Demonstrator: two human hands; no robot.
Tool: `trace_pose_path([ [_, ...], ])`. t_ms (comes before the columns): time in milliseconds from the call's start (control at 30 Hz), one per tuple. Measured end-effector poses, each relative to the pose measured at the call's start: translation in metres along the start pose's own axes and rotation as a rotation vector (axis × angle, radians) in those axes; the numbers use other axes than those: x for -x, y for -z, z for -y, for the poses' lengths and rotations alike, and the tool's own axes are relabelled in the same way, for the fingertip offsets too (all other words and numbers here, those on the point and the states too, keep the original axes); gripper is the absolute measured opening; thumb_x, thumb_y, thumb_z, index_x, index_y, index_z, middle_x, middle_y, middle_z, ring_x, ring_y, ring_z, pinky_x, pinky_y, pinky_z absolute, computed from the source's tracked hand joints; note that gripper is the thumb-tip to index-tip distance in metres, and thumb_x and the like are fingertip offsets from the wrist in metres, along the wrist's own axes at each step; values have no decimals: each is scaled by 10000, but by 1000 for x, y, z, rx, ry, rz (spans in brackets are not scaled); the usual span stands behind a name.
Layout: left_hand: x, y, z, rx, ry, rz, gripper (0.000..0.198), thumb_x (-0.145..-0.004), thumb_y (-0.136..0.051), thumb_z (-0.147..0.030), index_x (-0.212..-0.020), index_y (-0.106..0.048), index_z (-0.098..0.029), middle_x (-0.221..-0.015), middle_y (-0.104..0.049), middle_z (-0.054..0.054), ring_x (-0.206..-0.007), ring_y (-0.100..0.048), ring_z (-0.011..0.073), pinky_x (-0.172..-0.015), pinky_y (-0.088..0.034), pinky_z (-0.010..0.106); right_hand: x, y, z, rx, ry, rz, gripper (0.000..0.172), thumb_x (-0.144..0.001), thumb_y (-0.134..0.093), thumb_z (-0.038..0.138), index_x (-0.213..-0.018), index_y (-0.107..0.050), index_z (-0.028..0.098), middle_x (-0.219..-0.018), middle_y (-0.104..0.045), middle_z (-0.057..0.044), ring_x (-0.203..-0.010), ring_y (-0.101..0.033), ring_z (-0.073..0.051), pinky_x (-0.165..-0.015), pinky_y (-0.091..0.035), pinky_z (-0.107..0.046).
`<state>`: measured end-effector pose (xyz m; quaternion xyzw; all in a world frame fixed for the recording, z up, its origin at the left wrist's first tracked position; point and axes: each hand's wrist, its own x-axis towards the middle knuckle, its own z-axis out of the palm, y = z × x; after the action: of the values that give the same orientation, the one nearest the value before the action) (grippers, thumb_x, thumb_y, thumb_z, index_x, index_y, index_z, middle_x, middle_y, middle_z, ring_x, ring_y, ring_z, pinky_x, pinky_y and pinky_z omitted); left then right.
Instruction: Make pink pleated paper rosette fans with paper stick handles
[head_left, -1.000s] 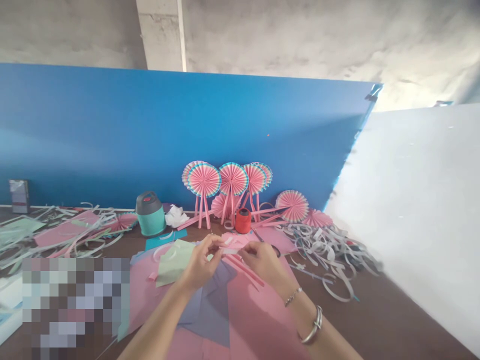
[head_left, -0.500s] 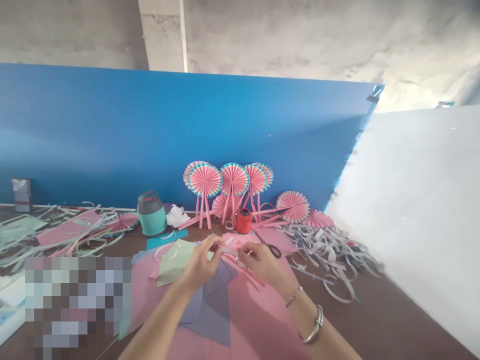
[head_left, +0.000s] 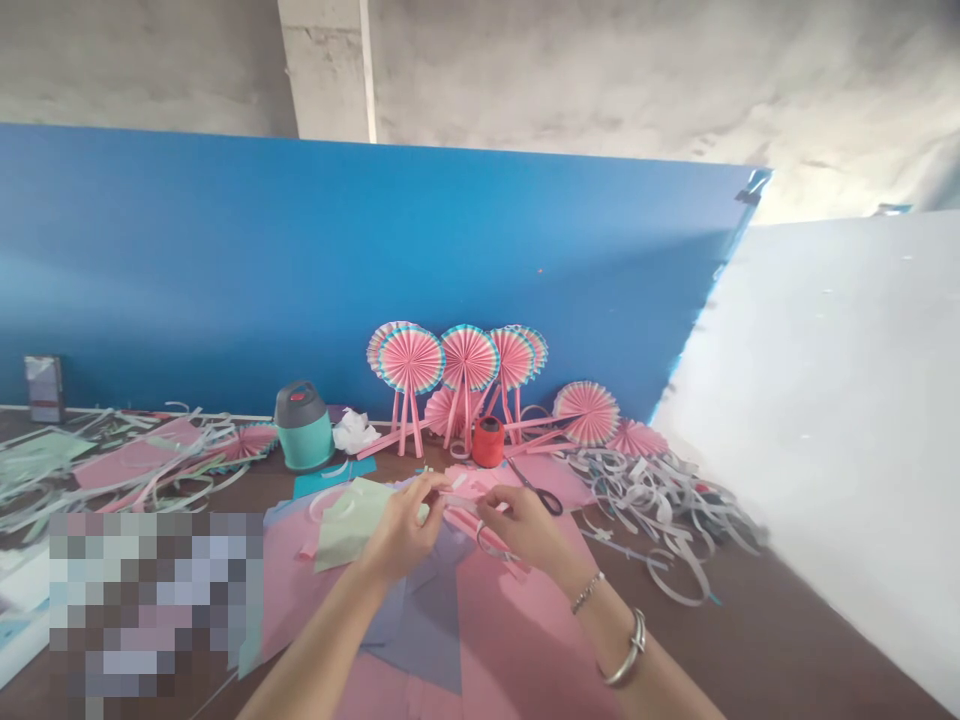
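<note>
Above the pink paper sheets, my left hand (head_left: 409, 518) pinches the end of a pale strip (head_left: 460, 501) between thumb and fingers. Facing it, my right hand (head_left: 523, 527) is closed in a pinch on the strip's other end. A thin whitish curl (head_left: 491, 546) hangs under the right fingers; whether it joins the pale strip I cannot tell. Pink paper pieces (head_left: 472, 482) lie just behind the fingertips. Scissors with dark handles (head_left: 550, 501) rest beyond my right hand. Purple sheets (head_left: 431, 620) and a pale green sheet (head_left: 349, 525) are near my left hand.
Pleated pink paper fans (head_left: 410, 358) stand against the blue panel (head_left: 450, 240). Before them are a red container (head_left: 488, 442) and a teal pot with a grey lid (head_left: 304, 437). Curled white strips (head_left: 660, 500) heap at the right, with more strips (head_left: 180, 470) leftwards.
A thin whitish curl now hangs below my right hand, where straight pink strips showed more plainly before. Both hands have stayed in nearly the same place.
</note>
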<state>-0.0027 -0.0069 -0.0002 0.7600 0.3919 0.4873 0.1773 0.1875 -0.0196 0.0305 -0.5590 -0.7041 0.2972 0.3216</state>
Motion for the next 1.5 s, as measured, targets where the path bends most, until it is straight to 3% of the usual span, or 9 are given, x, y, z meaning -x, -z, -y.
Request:
trace_pose_path([
  [67, -1, 0, -3, 55, 23, -5, 138, -833, -496, -220, -935, -589, -213, -901, -656, 53, -787, -606, 168, -748, -466, 296, -1, -1, -2, -21, -29, 1, 222, -734, -507, 281, -537, -498, 179, -465, -417, 47, -467, -358, -98, -469, -256, -230],
  [233, -2, -2, -9, 412, 196, -62, 170, -825, -549, -291, -973, -555, -208, -875, -632, 36, -755, -584, 145, -691, -461, 260, 0, -3, 1, -308, -118, 76, 196, -703, -559, 309, -573, -568, 163, -570, -559, 5, -551, -451, -114, -533, -324, -236],
  [433, -3, -5, -5, 739, 296, -5, 442, -759, -659, -371, -1152, -515, -229, -996, -625, 52, -891, -575, 172, -775, -463, 296, 2, -11, 4, -719, -229, 194, 147, -633, -614, 274, -582, -588, 138, -619, -633, -23, -441, -282, -45, -447, -213, -209],
  [567, -3, -3, -4, 767, 296, 58, 557, -711, -709, -364, -1222, -531, -232, -1182, -587, 86, -1117, -514, 246, -955, -402, 389, 3, -15, 4, -831, -268, 173, 113, -610, -657, 247, -618, -618, 141, -645, -638, -24, -510, -420, -65, -479, -303, -190],
  [767, -2, 1, -7, 862, 359, 122, 641, -678, -745, -335, -1269, -509, -255, -1251, -568, 82, -1196, -477, 286, -951, -415, 395, 9, -9, 15, -992, -263, 219, 181, -605, -716, 292, -585, -613, 144, -620, -587, -12, -569, -529, -107, -562, -430, -224],
  [900, -3, 1, -13, 839, 388, 122, 597, -686, -746, -336, -1236, -535, -241, -1225, -586, 75, -1108, -539, 265, -906, -444, 359, 10, -7, 17, -1046, -214, 264, 257, -615, -747, 336, -580, -599, 129, -579, -540, 4, -495, -476, -76, -458, -352, -200],
  [1067, -4, -2, -21, 908, 432, 63, 415, -770, -668, -375, -1138, -599, -198, -1070, -658, 84, -888, -624, 204, -768, -487, 296, 11, -10, 20, -1080, -190, 256, 318, -613, -786, 358, -577, -562, 134, -536, -483, 46, -415, -304, -17, -411, -239, -187],
  [1300, -8, -2, -25, 1060, 524, -11, 384, -747, -688, -384, -1067, -615, -184, -882, -667, 42, -793, -618, 170, -701, -466, 258, 3, -18, 21, -984, -241, 223, 301, -610, -775, 385, -643, -613, 134, -657, -582, -6, -565, -478, -72, -535, -350, -197],
  [1500, -8, -3, -15, 1033, 548, -121, 410, -742, -684, -398, -1094, -607, -203, -832, -623, 7, -782, -572, 138, -723, -434, 233, -13, -13, 25, -723, -234, 298, 278, -601, -754, 354, -683, -603, 136, -550, -489, 46, -416, -248, -17, -432, -132, -209],
])
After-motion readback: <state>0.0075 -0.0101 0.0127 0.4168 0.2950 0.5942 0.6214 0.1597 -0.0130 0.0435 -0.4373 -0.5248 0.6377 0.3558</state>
